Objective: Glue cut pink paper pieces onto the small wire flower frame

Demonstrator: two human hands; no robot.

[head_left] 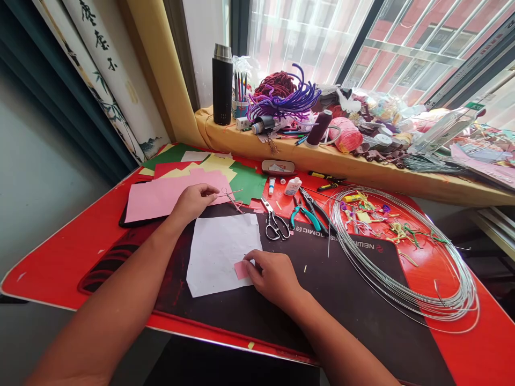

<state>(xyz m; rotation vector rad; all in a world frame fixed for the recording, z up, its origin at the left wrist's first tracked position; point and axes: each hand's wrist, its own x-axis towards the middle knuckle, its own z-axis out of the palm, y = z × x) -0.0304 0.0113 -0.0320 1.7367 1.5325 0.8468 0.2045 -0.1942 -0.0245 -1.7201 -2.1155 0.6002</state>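
My left hand [196,200] reaches to the edge of the pink paper sheets [151,198], its fingertips closed at one end of a thin, branching pinkish wire piece [230,197]. My right hand [277,276] pinches a small pink paper square [241,270] between thumb and fingers. That square lies over the lower right part of a white paper sheet [219,252], which rests on the dark desk mat [322,311]. Scissors [275,221] with metal handles lie just right of the white sheet, beside teal-handled pliers [306,214].
A big coil of silvery wire [462,289] spreads over the right side, around colourful scraps [374,214]. Behind the tools stand a small white glue bottle [293,186] and a tin [278,167]. The window ledge [241,139] carries a black thermos [222,86] and purple cords [285,102].
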